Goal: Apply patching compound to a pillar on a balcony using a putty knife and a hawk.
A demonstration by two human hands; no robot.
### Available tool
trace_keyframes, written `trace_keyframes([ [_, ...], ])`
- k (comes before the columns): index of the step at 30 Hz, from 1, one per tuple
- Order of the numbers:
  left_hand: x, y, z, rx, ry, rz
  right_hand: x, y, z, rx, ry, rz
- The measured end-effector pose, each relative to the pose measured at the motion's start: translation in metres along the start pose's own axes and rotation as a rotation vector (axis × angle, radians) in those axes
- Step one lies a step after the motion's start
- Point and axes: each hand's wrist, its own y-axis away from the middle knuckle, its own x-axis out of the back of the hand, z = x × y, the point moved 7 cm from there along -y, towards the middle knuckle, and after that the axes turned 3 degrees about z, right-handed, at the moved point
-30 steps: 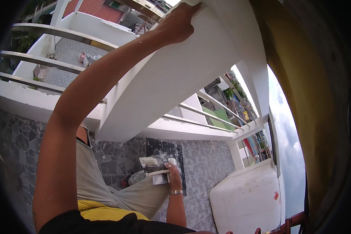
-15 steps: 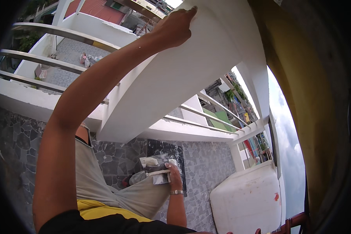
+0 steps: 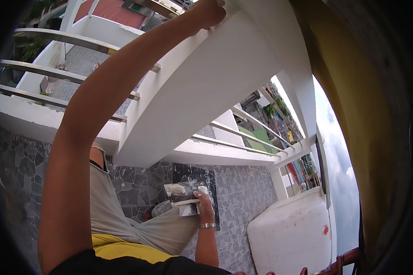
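My left arm reaches up across a white column [image 3: 202, 87]. At its end, my left hand [image 3: 210, 13] is closed near the column's upper left edge, at the top of the picture. The fingers are curled, and whatever they may hold is hidden. Low down, beside my knee, my right hand [image 3: 205, 205] grips a flat plastering trowel [image 3: 173, 198] by its pale handle. The blade lies face up, with lumps of whitish putty [image 3: 179, 188] on it. A metal band circles my right wrist.
Metal railings [image 3: 55, 70] run from the column on both sides above low white walls. A dark, white-smeared board [image 3: 192, 173] lies on the grey stone-patterned floor [image 3: 236, 197]. A large white container [image 3: 289, 231] stands at right, near red metalwork [image 3: 348, 257].
My left hand has moved up and slightly left along the column, and its fingers look more curled. My right hand and the trowel have stayed in place.
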Motion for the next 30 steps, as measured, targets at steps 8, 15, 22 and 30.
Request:
trace_keyframes([
  [8,-0.013,-0.025,0.010,0.027,0.029,0.064,0.005,0.000,0.002,0.019,0.024,0.004],
  [15,-0.015,0.003,0.018,-0.187,0.001,0.175,0.016,-0.013,0.017,-0.025,-0.014,-0.081],
  [22,0.007,0.048,0.005,-0.324,-0.106,0.143,0.004,-0.006,0.014,-0.031,0.004,-0.044],
  [30,-0.017,0.062,0.025,-0.514,-0.408,0.099,0.010,-0.021,0.029,-0.035,-0.051,-0.163],
])
